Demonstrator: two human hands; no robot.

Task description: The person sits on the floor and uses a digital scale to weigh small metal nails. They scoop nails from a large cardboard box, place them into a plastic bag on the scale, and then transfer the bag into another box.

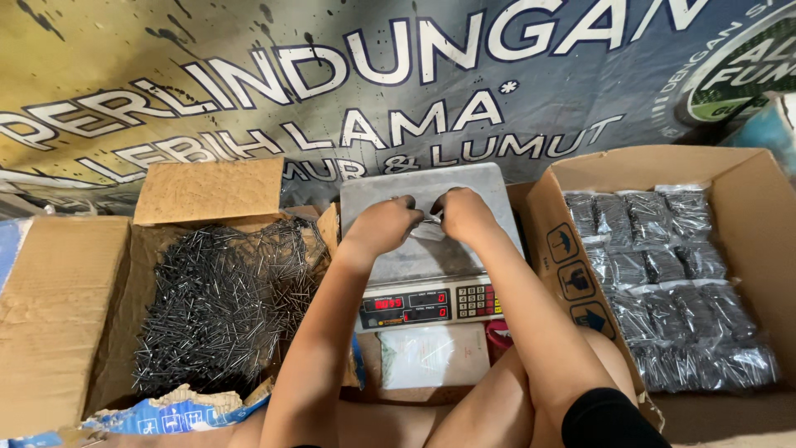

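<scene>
My left hand (383, 225) and my right hand (464, 214) meet over the steel pan of a digital scale (489, 187). Between their fingers sits a small clear plastic bag (429, 226), pinched from both sides; its contents are mostly hidden by my fingers. The scale's front panel (431, 303) with red displays and a keypad faces me, below my wrists. My forearms reach forward from my knees at the bottom of the view.
An open cardboard box (58, 307) on the left holds a heap of loose dark nails (224, 303). Another cardboard box (754, 216) on the right holds several packed bags of nails (663, 274). A stack of clear bags (431, 355) lies before the scale. A printed banner (398, 75) covers the ground behind.
</scene>
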